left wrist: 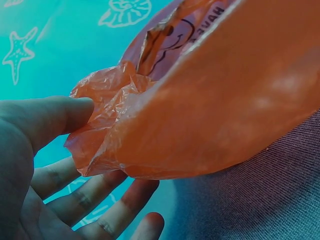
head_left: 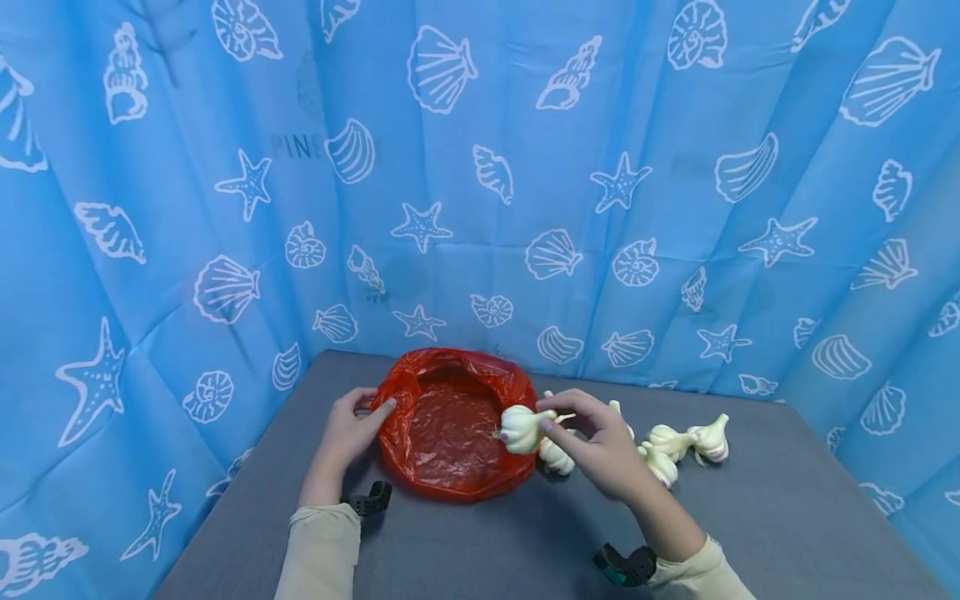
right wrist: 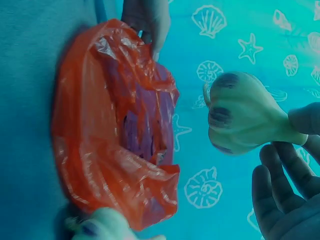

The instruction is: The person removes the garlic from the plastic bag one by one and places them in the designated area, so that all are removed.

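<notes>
A red plastic bag stands on the table with its mouth rolled open toward me. My left hand pinches the bag's left rim between thumb and fingers; in the left wrist view, crumpled film lies between them. By its stem, a garlic bulb is held in my right hand, over the right edge of the bag. The right wrist view shows this bulb in the air, its purple-streaked base turned toward the bag. The bag's inside looks bare where visible.
One garlic bulb lies close against the bag's right side. Several more bulbs are grouped on the grey table to the right, partly behind my right hand. A blue shell-print curtain closes off the back and sides.
</notes>
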`<state>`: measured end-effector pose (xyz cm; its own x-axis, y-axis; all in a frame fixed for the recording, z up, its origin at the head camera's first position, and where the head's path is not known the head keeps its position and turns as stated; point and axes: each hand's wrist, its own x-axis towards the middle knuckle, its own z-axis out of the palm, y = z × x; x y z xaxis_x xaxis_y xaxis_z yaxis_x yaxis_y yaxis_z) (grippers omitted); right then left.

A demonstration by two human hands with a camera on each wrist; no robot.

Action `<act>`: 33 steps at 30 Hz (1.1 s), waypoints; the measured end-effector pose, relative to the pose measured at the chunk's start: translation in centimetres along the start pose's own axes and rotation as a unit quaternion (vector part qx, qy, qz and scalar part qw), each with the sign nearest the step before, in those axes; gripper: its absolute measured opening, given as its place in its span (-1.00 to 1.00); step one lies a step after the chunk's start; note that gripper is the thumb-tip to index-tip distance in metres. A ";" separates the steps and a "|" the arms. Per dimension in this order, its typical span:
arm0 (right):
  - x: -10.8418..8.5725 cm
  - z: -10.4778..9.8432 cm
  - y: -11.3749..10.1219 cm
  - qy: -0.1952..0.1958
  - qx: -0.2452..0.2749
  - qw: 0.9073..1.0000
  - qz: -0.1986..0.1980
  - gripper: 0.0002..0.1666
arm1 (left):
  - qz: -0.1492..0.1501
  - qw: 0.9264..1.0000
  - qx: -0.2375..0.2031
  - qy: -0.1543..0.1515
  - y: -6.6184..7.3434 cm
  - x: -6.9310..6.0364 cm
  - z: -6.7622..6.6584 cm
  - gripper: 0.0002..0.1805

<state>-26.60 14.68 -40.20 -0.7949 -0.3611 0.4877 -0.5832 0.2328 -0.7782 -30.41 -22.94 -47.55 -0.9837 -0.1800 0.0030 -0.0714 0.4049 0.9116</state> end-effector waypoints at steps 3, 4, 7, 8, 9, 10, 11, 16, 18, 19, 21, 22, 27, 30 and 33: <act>-0.9 -0.6 0.2 -0.001 -0.001 1.000 0.002 -0.78 | 0.002 1.000 -0.004 0.003 0.1 0.0 -0.1 -0.39; -1.2 -0.8 0.3 -0.001 -0.002 1.000 0.003 -0.79 | 0.003 1.000 -0.005 0.002 0.1 -0.1 -0.1 -0.39; -2.2 -1.3 0.4 -0.001 -0.012 1.000 0.013 -0.78 | 0.003 1.000 -0.005 0.004 0.2 -0.2 -0.2 -0.39; -2.5 -1.5 0.5 0.000 -0.016 1.000 0.014 -0.78 | 0.003 1.000 -0.004 0.004 0.2 -0.2 -0.2 -0.39; -2.8 -1.7 0.6 0.002 -0.020 1.000 0.015 -0.77 | 0.003 1.000 -0.004 0.003 0.3 -0.2 -0.3 -0.39; -3.1 -1.9 0.7 0.003 -0.022 1.000 0.017 -0.77 | 0.002 1.000 -0.004 0.002 0.3 -0.2 -0.3 -0.39; -3.5 -2.1 0.9 0.004 -0.023 1.000 0.019 -0.77 | 0.000 1.000 -0.003 0.001 0.3 -0.2 -0.3 -0.39; -5.1 -2.9 1.7 0.012 -0.022 0.999 0.040 -0.79 | 0.001 1.000 -0.002 -0.001 0.1 -0.3 -0.1 -0.39; -5.7 -3.2 1.9 0.014 -0.025 0.998 0.049 -0.79 | 0.002 1.000 0.000 0.000 0.0 -0.3 -0.1 -0.39; -6.0 -3.4 1.9 0.015 -0.027 0.998 0.052 -0.79 | 0.002 1.000 0.001 0.001 -0.1 -0.3 -0.1 -0.39; -6.4 -3.8 2.1 0.020 -0.034 0.997 0.061 -0.79 | 0.003 1.000 0.004 0.000 -0.3 -0.3 -0.2 -0.39; -6.7 -4.1 2.2 0.022 -0.038 0.997 0.065 -0.78 | 0.001 1.000 0.004 0.001 -0.3 -0.3 -0.2 -0.40; -7.5 -6.0 2.5 0.037 -0.068 0.994 0.078 -0.77 | 0.002 1.000 0.004 0.000 -0.4 -0.1 -0.2 -0.39; -7.6 -7.3 2.4 0.031 -0.089 0.993 0.075 -0.77 | 0.001 1.000 0.003 -0.001 -0.3 -0.1 -0.2 -0.39; -7.7 -8.7 2.2 0.018 -0.109 0.991 0.074 -0.77 | 0.000 1.000 0.003 -0.002 -0.1 -0.1 -0.3 -0.38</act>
<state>-23.23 25.84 -42.27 -0.8775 -0.2769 0.3915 -0.4791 0.4720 -0.7401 -30.24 -23.22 -47.55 -0.9842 -0.1768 0.0009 -0.0727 0.4095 0.9094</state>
